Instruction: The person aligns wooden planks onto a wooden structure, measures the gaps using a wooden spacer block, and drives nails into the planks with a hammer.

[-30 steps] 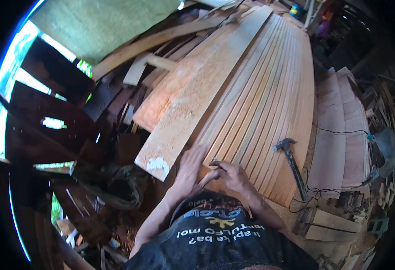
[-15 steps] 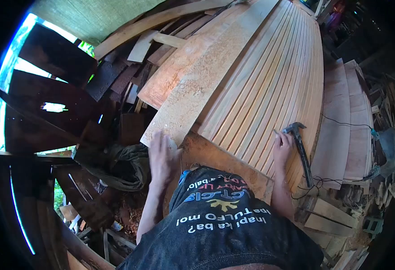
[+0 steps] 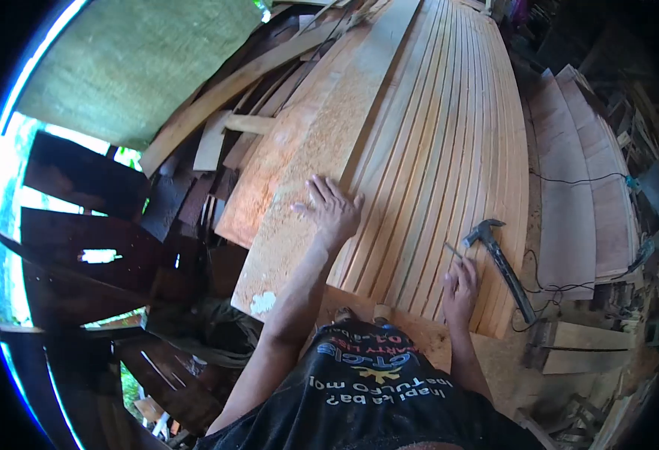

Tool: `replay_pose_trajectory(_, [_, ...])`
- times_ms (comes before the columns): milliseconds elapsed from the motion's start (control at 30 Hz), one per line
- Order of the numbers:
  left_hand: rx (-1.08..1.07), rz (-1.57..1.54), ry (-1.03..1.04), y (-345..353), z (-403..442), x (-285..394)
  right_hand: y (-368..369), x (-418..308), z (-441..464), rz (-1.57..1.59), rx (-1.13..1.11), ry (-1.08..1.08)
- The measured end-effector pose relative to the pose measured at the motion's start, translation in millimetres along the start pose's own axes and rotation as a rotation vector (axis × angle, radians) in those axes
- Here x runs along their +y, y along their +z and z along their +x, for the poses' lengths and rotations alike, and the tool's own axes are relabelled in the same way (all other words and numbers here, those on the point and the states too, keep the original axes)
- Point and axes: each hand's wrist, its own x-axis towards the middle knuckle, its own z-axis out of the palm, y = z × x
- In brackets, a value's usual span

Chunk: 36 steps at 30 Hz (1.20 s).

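Observation:
My left hand [image 3: 333, 214] lies with spread fingers on the right edge of a wide, sawdust-covered plank [image 3: 293, 240]. This plank rests along the left side of a long panel of narrow wooden strips [image 3: 419, 225]. Over the near end of the strips, my right hand [image 3: 461, 291] is closed on a thin, pencil-like stick [image 3: 453, 250]; its exact kind is too small to tell. Just right of that hand lies a claw hammer [image 3: 502, 262] with a dark handle, flat on the strips and apart from the fingers.
Reddish sawdust-strewn wood [image 3: 258, 191] extends left of the plank. Wide boards [image 3: 566, 202] stand at the right, with a dark cord [image 3: 570, 180] across them. Scrap wood [image 3: 588, 349] lies at the lower right. A pale tarp [image 3: 142, 75] hangs at the upper left.
My left hand has moved from the plank's near end forward and right onto its edge. My right hand has shifted slightly nearer, still holding the thin stick. The camera view has turned.

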Motion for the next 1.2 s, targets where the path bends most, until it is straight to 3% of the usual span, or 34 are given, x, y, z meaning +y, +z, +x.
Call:
replay_pose_trajectory(67, [-0.243, 0.023, -0.018, -35, -3, 7, -2, -1, 4, 0.011, -0.010, 0.016])
replay_pose_trajectory(200, [-0.334, -0.263, 0.208, -86, 26, 38, -6, -8, 14, 0.028, -0.060, 0.016])
replay_pose_trajectory(233, [-0.171, -0.196, 0.229, -69, 46, 48, -7, -9, 15, 0.016, -0.072, 0.005])
replay_pose_trajectory(367, [-0.003, -0.161, 0.340, -10, 181, 87, -7, -6, 19, -0.001, -0.121, -0.014])
replay_pose_trajectory(667, [0.026, -0.053, 0.189, 73, 376, 136, -5, 4, 23, 0.010, -0.170, 0.052])
replay_pose_trajectory(867, [0.077, -0.069, 0.144, 83, 386, 117, -7, 3, 30, -0.029, -0.210, 0.006])
replay_pose_trajectory(1200, [0.081, -0.010, 0.006, 55, 277, 49, -14, 1, 25, 0.061, -0.206, -0.081])
